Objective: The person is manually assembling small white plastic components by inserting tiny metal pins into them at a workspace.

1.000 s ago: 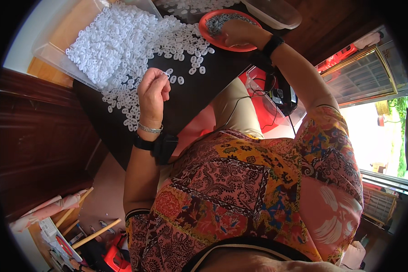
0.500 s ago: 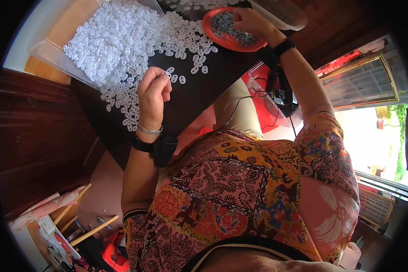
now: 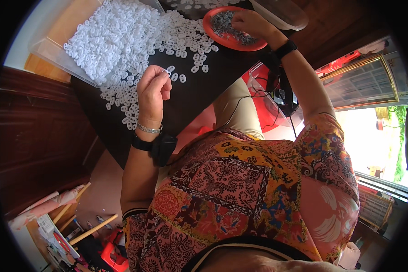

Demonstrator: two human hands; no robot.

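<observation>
My left hand (image 3: 154, 90) is closed above the dark table, thumb and forefinger pinching a small white oval plastic piece with holes (image 3: 166, 72). A few loose white ovals (image 3: 182, 78) lie just beyond its fingertips. At the far right, my right hand (image 3: 253, 23) reaches over a red plate (image 3: 221, 41) of small, thin grey metal-looking pieces (image 3: 223, 23). Its fingers are drawn together and touch the heap; whatever is between them is too small to make out. A big heap of the same white ovals (image 3: 118, 38) spills from a tipped clear bin onto the table.
The clear plastic bin (image 3: 54, 56) lies at the far left of the dark table (image 3: 199, 84). Behind the plate stands another clear container (image 3: 283, 16). Right of my knee, a clear box (image 3: 258, 72) and black cables (image 3: 272, 90) hang near the table's edge.
Both hands stay almost where they were. The right hand's fingers have shifted very slightly over the grey pieces; the left still pinches the white oval piece.
</observation>
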